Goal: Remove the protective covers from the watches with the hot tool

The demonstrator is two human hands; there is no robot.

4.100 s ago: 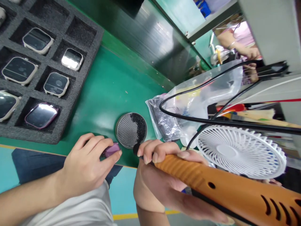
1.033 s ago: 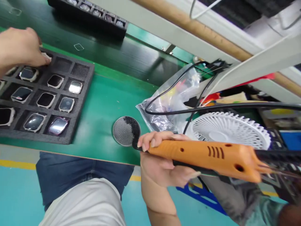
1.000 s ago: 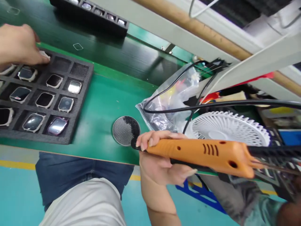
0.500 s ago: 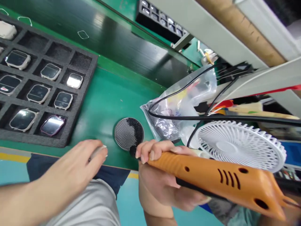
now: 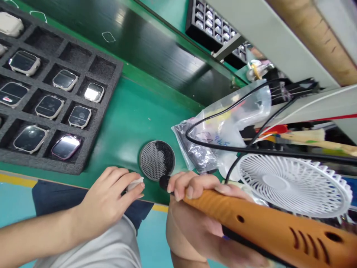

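Note:
My left hand (image 5: 108, 199) rests at the near edge of the green bench, fingers closed round a small whitish watch case (image 5: 134, 183). My right hand (image 5: 195, 208) grips an orange electric screwdriver (image 5: 267, 230); its dark tip (image 5: 164, 182) sits just right of the case, a short gap apart. A round perforated metal screw dish (image 5: 156, 160) with small black screws heaped on one side lies on the bench just beyond both hands.
A black foam tray (image 5: 104, 69) holding several watch cases lies at the left. A white desk fan (image 5: 292, 184), a clear plastic bag (image 5: 220, 130) and black cables (image 5: 217, 143) crowd the right. A dark conveyor strip (image 5: 161, 52) runs behind, with another tray (image 5: 212, 28) beyond.
My left hand came back from the far part of the foam tray to the bench edge with a whitish watch case. The screwdriver tip stayed by the screw dish.

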